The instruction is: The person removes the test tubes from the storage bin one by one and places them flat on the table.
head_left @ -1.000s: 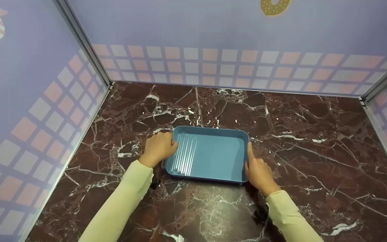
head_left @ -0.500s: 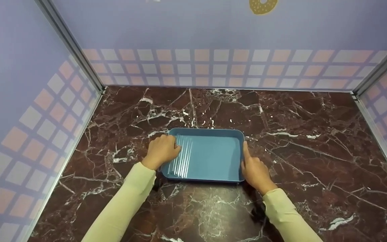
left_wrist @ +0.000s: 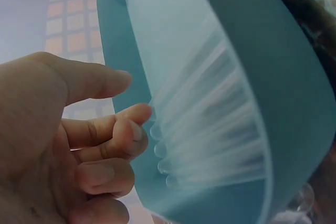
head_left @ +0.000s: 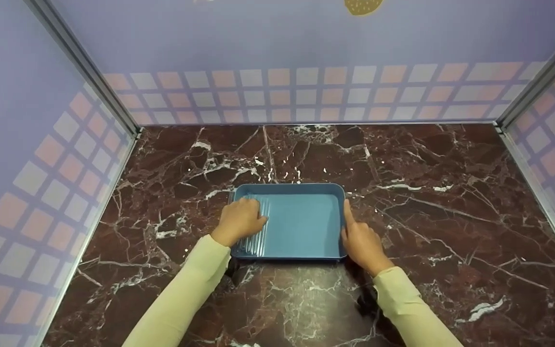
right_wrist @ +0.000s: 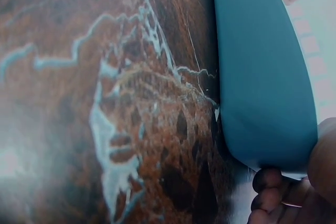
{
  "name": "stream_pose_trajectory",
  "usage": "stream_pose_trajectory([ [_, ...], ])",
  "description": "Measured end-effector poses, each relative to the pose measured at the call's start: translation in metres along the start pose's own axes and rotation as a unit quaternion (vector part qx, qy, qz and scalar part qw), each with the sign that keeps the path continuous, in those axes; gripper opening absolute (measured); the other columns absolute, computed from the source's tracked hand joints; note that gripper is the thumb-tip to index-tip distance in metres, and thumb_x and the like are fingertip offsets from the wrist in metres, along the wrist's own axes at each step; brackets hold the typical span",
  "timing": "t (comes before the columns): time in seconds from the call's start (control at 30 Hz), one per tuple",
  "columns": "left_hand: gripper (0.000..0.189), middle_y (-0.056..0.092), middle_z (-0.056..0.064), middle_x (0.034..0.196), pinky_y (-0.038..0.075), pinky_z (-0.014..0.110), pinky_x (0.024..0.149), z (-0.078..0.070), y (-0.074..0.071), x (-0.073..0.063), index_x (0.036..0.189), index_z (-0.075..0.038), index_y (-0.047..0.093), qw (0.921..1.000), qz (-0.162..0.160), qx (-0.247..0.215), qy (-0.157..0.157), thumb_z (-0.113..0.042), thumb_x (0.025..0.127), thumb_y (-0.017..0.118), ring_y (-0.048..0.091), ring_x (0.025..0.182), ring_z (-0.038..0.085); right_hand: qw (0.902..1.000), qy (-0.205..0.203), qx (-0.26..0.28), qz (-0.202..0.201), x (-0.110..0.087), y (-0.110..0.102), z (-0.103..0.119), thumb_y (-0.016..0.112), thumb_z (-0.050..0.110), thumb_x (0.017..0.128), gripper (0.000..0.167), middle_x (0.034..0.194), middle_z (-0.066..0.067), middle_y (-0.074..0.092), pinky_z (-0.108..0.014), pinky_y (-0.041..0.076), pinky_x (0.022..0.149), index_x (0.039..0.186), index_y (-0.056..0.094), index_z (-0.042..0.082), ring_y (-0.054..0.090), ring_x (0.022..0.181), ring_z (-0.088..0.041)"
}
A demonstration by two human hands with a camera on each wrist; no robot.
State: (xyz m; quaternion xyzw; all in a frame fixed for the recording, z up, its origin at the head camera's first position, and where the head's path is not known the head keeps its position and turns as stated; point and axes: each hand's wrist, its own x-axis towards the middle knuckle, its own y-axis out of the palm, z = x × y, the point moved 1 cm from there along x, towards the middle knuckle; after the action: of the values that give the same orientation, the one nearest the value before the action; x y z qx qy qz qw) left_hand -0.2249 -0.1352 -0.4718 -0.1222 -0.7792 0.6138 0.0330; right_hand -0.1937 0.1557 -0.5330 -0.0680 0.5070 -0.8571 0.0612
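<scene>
A blue rectangular tray (head_left: 301, 226) lies on the dark marbled table. Several clear, tube-like pieces with rounded ends (left_wrist: 215, 124) sit side by side in its left part. Over them is my left hand (head_left: 240, 220), partly hiding them in the head view. In the left wrist view its fingers are loosely curled, the thumb stands apart, and nothing shows between them; a fingertip is close to the tube ends, contact unclear. My right hand (head_left: 364, 243) grips the tray's right side, the index finger along the rim, other fingers curled at the outer wall.
Another clear rounded piece (left_wrist: 304, 198) shows just outside the tray's left wall. Lilac panels with a checked band (head_left: 277, 96) enclose the table (head_left: 431, 231) at the back and both sides.
My left hand has moved right, from the tray's left rim to over the clear tubes. The right hand keeps its grip, and the tray stays in place while the head view shifts slightly.
</scene>
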Motion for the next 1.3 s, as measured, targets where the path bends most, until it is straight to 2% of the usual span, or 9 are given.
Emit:
stream_pose_trajectory([
  [0.13, 0.052, 0.037, -0.002, 0.058, 0.038, 0.042, 0.053, 0.0, 0.004, 0.0, 0.061, -0.017, 0.037, 0.9999, 0.01, 0.006, 0.002, -0.026, 0.098, 0.073, 0.038, 0.054, 0.019, 1.0, -0.001, 0.005, -0.002, 0.001, 0.001, 0.001, 0.06, 0.004, 0.101, 0.069, 0.082, -0.031, 0.068, -0.063, 0.051, 0.06, 0.163, 0.031, 0.0, 0.066, 0.065, -0.046],
  [0.33, 0.053, 0.033, -0.002, 0.058, 0.036, 0.04, 0.051, -0.001, 0.009, 0.0, 0.061, -0.017, 0.034, 0.9999, 0.006, 0.006, 0.009, -0.022, 0.094, 0.075, 0.036, 0.055, 0.019, 0.9999, 0.004, 0.011, -0.007, 0.002, 0.001, 0.002, 0.058, 0.007, 0.103, 0.067, 0.087, -0.033, 0.069, -0.064, 0.051, 0.065, 0.164, 0.031, 0.001, 0.068, 0.07, -0.048],
  [0.63, 0.048, 0.054, 0.005, 0.065, 0.053, 0.049, 0.057, -0.005, 0.012, -0.001, 0.063, -0.015, 0.044, 0.9996, -0.004, 0.026, -0.001, -0.026, 0.092, 0.08, 0.047, 0.057, 0.022, 1.0, 0.002, 0.003, -0.002, 0.002, -0.001, 0.002, 0.059, 0.006, 0.102, 0.067, 0.085, -0.033, 0.068, -0.064, 0.051, 0.063, 0.163, 0.032, 0.0, 0.068, 0.069, -0.048],
  [0.73, 0.046, 0.055, 0.005, 0.066, 0.053, 0.05, 0.059, -0.006, 0.013, -0.001, 0.064, -0.015, 0.045, 0.9995, -0.01, 0.03, -0.003, -0.026, 0.091, 0.081, 0.047, 0.058, 0.022, 1.0, 0.001, 0.001, -0.002, 0.002, -0.001, 0.002, 0.059, 0.006, 0.102, 0.067, 0.084, -0.033, 0.068, -0.064, 0.051, 0.062, 0.162, 0.032, 0.0, 0.068, 0.068, -0.048],
  [0.93, 0.049, 0.047, 0.002, 0.062, 0.044, 0.043, 0.054, -0.009, 0.017, 0.0, 0.064, -0.015, 0.043, 0.9996, 0.003, 0.024, -0.014, -0.027, 0.093, 0.081, 0.042, 0.056, 0.019, 0.9999, -0.007, -0.003, -0.008, 0.001, 0.0, 0.002, 0.061, 0.004, 0.101, 0.067, 0.082, -0.029, 0.068, -0.064, 0.051, 0.061, 0.162, 0.032, -0.001, 0.067, 0.067, -0.047],
  [1.17, 0.042, 0.058, 0.006, 0.068, 0.055, 0.051, 0.062, -0.011, 0.019, 0.001, 0.067, -0.014, 0.049, 0.9996, -0.004, 0.026, -0.014, -0.027, 0.091, 0.081, 0.05, 0.06, 0.022, 0.9999, -0.005, -0.003, -0.008, 0.002, 0.001, 0.001, 0.06, 0.004, 0.101, 0.067, 0.079, -0.032, 0.067, -0.064, 0.051, 0.06, 0.161, 0.033, -0.002, 0.067, 0.065, -0.048],
  [1.3, 0.041, 0.059, 0.006, 0.069, 0.055, 0.05, 0.062, -0.012, 0.021, 0.0, 0.068, -0.014, 0.048, 0.9995, -0.003, 0.027, -0.016, -0.027, 0.091, 0.08, 0.05, 0.06, 0.022, 1.0, -0.005, -0.002, -0.005, 0.002, 0.001, 0.002, 0.059, 0.005, 0.101, 0.067, 0.082, -0.032, 0.068, -0.064, 0.051, 0.061, 0.162, 0.032, -0.002, 0.067, 0.067, -0.048],
])
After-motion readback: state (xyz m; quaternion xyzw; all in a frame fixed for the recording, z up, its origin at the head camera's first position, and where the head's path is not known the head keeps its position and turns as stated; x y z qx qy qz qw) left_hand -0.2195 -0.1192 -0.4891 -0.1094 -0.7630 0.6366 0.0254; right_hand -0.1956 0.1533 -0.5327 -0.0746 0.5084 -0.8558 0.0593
